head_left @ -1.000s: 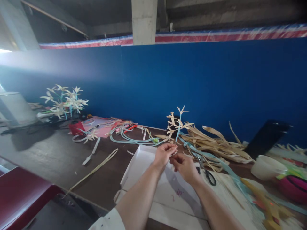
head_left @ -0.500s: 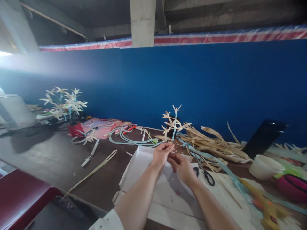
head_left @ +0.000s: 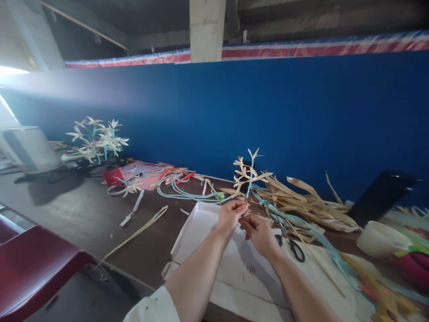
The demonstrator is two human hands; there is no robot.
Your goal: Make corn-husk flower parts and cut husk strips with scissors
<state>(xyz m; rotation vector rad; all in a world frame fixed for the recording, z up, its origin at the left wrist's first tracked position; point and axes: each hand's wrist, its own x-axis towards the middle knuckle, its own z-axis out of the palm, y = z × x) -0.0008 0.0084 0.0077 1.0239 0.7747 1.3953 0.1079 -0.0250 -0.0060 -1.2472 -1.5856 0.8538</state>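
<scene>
My left hand (head_left: 233, 214) pinches the low end of a craft flower sprig (head_left: 250, 174), held upright above the white box. The sprig has pale, dry-looking petals and a stem wrapped in light blue. Just below and to the right, my right hand (head_left: 256, 230) has its thumb and fingers pressed together, close to the left fingertips. Whatever sits between the right fingers is too small or hidden to name. Both hands are over the open white cardboard box (head_left: 194, 230), which has reddish writing on it.
Black-handled scissors (head_left: 296, 250) lie right of my hands, near dry husks (head_left: 301, 205) and a light blue strip (head_left: 323, 243). A yellow glue gun (head_left: 385, 290) and white bowl (head_left: 382, 239) are farther right. Leftward are blue cords (head_left: 181, 194), a finished-looking flower bunch (head_left: 100, 138) and a red chair (head_left: 36, 268).
The whole view has shifted slightly, so the scene sits a little farther right. Both hands keep nearly the same pose around the sprig's lower end.
</scene>
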